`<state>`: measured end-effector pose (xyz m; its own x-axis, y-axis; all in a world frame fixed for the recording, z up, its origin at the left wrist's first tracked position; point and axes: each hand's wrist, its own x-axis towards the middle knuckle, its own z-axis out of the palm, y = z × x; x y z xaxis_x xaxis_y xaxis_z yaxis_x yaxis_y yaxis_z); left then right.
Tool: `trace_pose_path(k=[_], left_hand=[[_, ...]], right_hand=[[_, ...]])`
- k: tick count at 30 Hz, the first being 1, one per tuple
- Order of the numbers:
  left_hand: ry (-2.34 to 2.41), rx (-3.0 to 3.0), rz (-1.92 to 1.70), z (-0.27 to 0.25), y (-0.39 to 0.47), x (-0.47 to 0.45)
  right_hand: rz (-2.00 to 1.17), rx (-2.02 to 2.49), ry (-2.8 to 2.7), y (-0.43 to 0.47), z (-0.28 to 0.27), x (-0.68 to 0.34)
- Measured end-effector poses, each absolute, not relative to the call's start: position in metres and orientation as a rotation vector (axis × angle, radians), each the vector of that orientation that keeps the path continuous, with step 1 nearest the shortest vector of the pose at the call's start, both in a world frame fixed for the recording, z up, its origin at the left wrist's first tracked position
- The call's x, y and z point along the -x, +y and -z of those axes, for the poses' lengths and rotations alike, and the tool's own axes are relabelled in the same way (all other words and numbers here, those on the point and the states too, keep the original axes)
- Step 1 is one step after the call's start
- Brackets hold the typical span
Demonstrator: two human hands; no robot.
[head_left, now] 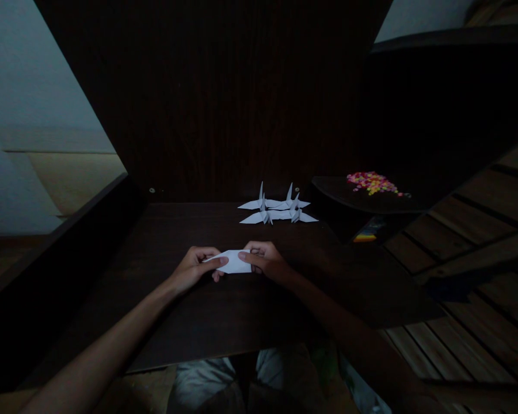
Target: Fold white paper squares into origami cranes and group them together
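A white folded piece of paper (237,263), pointed toward the left and straight-edged on the right, is held level above the dark desk. My left hand (198,265) pinches its left end, thumb on top and fingers curled beneath. At the right end my right hand (265,259) grips it the same way, its thumb lying on the upper face. The undersides of the paper and some fingertips are hidden. Beyond my hands, several white folded paper cranes (276,214) stand in two rows, close together, near the back panel.
The dark wooden desk (190,328) meets a tall back panel (224,103), with a raised side board (69,230) on the left. On a rounded shelf (332,190) at right lies a pile of small colourful pieces (373,183). Wooden slats (479,322) lie to the right.
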<state>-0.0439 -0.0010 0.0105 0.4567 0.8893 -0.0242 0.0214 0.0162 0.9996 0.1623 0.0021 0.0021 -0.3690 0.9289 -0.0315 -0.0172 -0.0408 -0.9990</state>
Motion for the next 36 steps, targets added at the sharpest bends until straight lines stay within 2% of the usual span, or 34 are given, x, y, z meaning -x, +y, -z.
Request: trace_pose_path(k=[4,12,20,25,36], left_hand=[[0.779,-1.316,-0.94,-0.01,-0.003,0.043],[0.828,-1.428,-0.996,-0.001,-0.005,0.033],[0.797,-1.5,-1.132,-0.005,-0.003,0.032],[0.804,-1.473,-1.13,-0.005,-0.002,0.031],[0.839,-1.457,-1.144,-0.006,-0.002,0.032]], right_hand=[[-1.467,0.939,-1.344,0.005,0.004,-0.163],[-1.583,0.894,-1.216,0.006,0.013,-0.154],[-1.282,0.943,-1.394,0.004,0.018,-0.149],[-1.21,0.996,-1.445,0.002,0.017,-0.151],[-1.297,0.928,-1.379,0.005,0.021,-0.15]])
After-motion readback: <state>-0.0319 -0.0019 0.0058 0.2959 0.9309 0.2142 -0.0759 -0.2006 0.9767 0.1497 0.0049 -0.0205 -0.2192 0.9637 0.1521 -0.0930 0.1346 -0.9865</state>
